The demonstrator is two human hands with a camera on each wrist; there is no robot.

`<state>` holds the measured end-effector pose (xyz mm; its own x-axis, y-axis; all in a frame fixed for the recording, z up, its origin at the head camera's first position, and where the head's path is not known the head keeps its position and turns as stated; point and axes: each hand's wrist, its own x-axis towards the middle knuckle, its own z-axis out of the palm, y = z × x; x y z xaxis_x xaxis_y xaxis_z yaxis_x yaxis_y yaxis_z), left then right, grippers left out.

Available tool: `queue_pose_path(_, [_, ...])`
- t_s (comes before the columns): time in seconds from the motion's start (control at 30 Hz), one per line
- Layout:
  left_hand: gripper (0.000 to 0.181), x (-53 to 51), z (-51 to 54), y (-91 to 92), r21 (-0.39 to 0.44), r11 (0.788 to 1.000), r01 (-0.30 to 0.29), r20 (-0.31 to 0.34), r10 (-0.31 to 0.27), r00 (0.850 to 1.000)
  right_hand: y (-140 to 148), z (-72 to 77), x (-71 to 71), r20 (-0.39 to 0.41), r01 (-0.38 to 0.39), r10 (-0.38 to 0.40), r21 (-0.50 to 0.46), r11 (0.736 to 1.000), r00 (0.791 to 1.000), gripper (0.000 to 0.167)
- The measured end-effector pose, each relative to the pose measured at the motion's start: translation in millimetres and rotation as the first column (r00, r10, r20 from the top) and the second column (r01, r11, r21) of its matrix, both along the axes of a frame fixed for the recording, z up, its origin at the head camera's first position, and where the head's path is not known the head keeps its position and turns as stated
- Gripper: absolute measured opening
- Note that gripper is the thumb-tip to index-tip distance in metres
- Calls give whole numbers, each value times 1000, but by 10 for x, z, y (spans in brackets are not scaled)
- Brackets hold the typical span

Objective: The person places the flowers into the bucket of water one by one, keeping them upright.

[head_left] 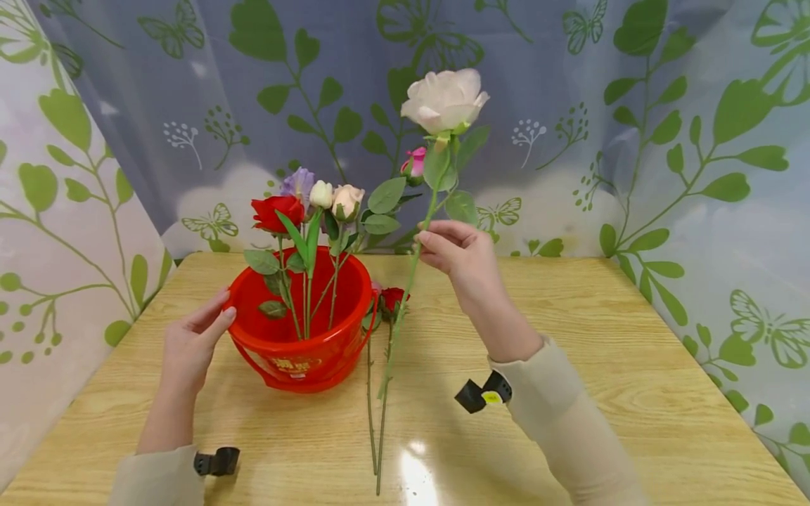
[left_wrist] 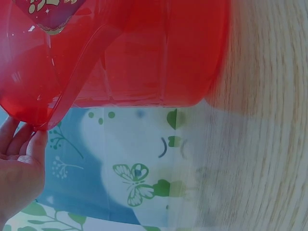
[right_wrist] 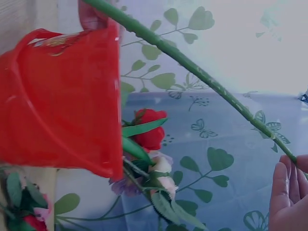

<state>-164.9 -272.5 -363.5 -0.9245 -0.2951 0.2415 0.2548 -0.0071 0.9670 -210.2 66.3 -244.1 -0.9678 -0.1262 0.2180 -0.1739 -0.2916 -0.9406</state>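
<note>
My right hand (head_left: 465, 263) pinches the green stem of a white artificial rose (head_left: 446, 102), raised upright and slightly tilted to the right of the bucket. In the right wrist view the stem (right_wrist: 192, 72) runs diagonally down to the fingers. My left hand (head_left: 193, 344) grips the left rim of a red plastic bucket (head_left: 335, 358), thumb at the edge. Inside the bucket stand a red rose (head_left: 278, 213), a white tulip (head_left: 320, 195), a pale peach rose (head_left: 347, 202) and a purple flower (head_left: 299, 184). Behind the white rose a pink rosebud (head_left: 414, 165) shows.
On the wooden table (head_left: 569, 330), right beside the bucket, lies a red rose (head_left: 394, 299) with its long stem toward me, next to a second stem. A patterned curtain (head_left: 557, 126) with green leaves and butterflies hangs behind and at the sides.
</note>
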Motion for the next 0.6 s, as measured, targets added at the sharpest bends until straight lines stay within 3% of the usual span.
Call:
queue_pose_path(0.23, [39, 4, 11, -4, -9, 1000, 1, 16, -1, 1000, -163, 175, -73, -21, 31, -33, -118, 992, 999, 5])
queue_pose_path(0.6, [37, 2, 15, 4, -1, 1000, -10, 11, 10, 1000, -451, 147, -213, -45, 139, -148, -172, 975, 988, 6])
